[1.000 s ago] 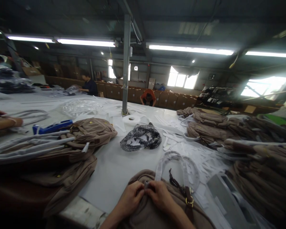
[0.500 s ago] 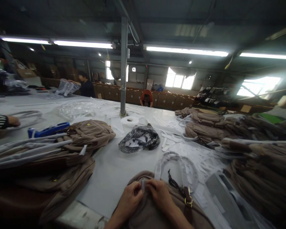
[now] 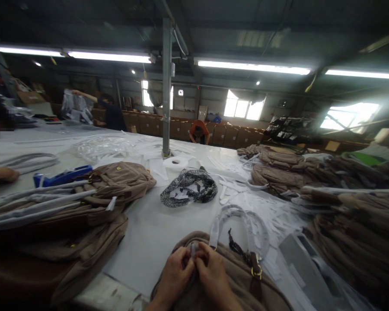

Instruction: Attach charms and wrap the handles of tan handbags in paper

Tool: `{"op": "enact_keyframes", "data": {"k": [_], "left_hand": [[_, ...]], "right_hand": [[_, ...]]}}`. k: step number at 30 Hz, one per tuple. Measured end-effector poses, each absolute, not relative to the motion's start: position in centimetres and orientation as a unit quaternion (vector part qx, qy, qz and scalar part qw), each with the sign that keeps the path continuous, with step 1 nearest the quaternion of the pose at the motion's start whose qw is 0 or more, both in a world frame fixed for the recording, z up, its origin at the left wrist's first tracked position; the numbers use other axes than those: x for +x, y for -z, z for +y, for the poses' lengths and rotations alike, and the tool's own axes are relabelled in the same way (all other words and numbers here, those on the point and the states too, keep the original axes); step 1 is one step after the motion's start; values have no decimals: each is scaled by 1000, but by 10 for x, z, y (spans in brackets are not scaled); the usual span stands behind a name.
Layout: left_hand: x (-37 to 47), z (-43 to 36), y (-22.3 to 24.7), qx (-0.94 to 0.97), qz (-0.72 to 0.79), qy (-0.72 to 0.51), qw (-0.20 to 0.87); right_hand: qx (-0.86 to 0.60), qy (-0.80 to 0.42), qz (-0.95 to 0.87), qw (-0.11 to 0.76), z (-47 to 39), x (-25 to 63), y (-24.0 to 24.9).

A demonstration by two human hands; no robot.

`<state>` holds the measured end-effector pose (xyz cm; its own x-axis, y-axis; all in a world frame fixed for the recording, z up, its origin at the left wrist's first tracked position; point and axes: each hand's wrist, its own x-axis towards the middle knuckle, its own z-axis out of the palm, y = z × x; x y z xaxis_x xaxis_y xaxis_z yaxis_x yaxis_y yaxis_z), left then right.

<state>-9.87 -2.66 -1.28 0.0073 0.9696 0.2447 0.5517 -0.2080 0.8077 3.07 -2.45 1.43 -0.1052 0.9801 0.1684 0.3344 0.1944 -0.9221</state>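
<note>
A brown fabric bag (image 3: 246, 285) lies at the near edge of the white table (image 3: 155, 233). My left hand (image 3: 173, 276) and my right hand (image 3: 210, 274) meet on top of it, both pinching a small white tag (image 3: 192, 249) at the bag's top. The bag's handle (image 3: 240, 220), wrapped in white, arches just beyond my hands. A dark braided strap with a brass ring (image 3: 254, 268) hangs to the right of my right hand.
Stacks of the same brown bags lie at left (image 3: 84, 207) and right (image 3: 343, 203). A patterned cloth (image 3: 189, 190), a white tape roll (image 3: 175, 162), a blue tool (image 3: 63, 176) and paper scraps sit mid-table. A steel post (image 3: 166, 86) rises behind. Other people work at far left and back.
My hands have drawn closer together on the tag and slid slightly toward me. The person at the back left has lifted a clear plastic bag higher.
</note>
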Motion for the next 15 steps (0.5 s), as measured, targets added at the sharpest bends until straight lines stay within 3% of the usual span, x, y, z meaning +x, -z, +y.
{"op": "enact_keyframes", "data": {"k": [7, 15], "left_hand": [[-98, -34, 12, 704, 541, -386, 251], [-96, -38, 9, 665, 562, -393, 295]], "right_hand": [[-506, -396, -657, 395, -15, 39, -19], [-465, -400, -636, 468, -24, 42, -5]]}}
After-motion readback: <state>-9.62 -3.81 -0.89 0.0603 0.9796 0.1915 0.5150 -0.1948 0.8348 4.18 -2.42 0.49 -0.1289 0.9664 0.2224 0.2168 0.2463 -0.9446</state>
